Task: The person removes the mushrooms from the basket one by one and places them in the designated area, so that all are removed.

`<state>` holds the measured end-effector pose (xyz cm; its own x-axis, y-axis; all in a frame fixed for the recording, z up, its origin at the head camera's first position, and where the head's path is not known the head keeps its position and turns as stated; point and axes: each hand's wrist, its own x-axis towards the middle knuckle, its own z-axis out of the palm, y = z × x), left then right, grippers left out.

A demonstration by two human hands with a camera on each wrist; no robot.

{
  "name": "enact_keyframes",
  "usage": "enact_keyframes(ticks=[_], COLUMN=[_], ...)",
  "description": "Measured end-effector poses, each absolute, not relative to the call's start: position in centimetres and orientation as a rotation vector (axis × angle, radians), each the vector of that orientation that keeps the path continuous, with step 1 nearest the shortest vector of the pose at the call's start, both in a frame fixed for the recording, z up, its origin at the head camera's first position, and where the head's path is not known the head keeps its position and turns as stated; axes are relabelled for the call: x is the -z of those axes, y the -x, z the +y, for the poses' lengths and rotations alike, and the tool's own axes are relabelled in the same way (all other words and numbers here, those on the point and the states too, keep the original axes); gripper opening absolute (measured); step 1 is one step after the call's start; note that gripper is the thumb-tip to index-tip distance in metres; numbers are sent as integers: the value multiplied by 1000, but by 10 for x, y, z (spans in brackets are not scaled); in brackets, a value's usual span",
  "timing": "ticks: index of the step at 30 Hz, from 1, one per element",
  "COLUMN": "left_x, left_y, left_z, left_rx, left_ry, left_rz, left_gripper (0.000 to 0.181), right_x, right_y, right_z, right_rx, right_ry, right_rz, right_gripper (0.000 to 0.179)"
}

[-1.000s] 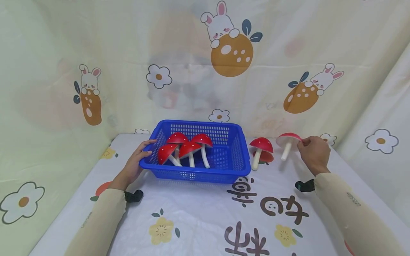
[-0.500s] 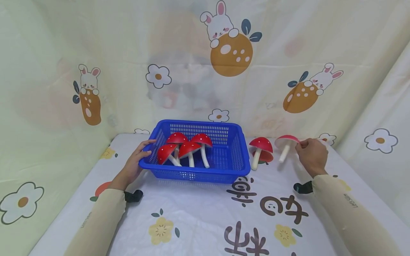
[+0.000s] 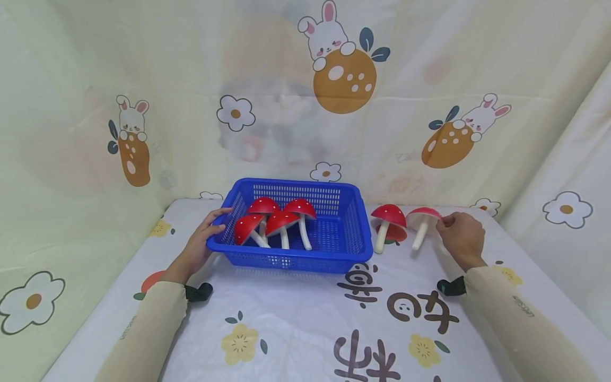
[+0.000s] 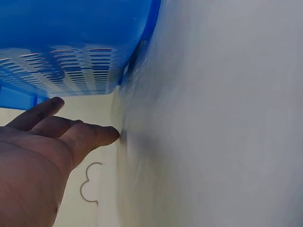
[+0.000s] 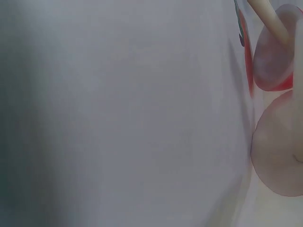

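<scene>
With its fingers fairly straight, my left hand (image 3: 199, 246) rests against the left end of a blue plastic basket (image 3: 296, 260). The left wrist view shows these fingers (image 4: 90, 135) extended beside the basket's slotted wall (image 4: 71, 28). Inside the basket, several red toy mushrooms with white dots and pale stems (image 3: 285, 222) lie at its left half. My right hand (image 3: 462, 239) pinches the cap edge of another toy mushroom (image 3: 420, 236), held low with its stem tilted. Just left of it, a second toy mushroom (image 3: 389, 215) is on the table. The right wrist view shows no fingers, only two mushrooms (image 5: 279, 142).
A white printed cloth (image 3: 286, 323) covers the table. A pale curtain with rabbit and flower prints (image 3: 281, 138) hangs close behind the basket, and curtains also hang at both sides.
My right hand has moved down and slightly left with its mushroom, bringing it nearer the table and the neighbouring mushroom. My left hand and the basket have stayed put.
</scene>
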<state>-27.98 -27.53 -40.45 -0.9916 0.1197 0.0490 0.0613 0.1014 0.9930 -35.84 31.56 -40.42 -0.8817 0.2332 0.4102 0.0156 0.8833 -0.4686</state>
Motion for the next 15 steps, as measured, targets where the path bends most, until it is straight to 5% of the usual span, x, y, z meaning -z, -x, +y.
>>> enact_keyframes(ticks=[15], left_x=[403], left_y=[278], left_z=[-274], left_rx=[-2052], left_ry=[-207], left_rz=[2318], left_gripper=[51], right_x=[402], right_y=[332], right_z=[310], right_rx=[-616], right_ry=[87], right_rz=[-2682], right_gripper=[28])
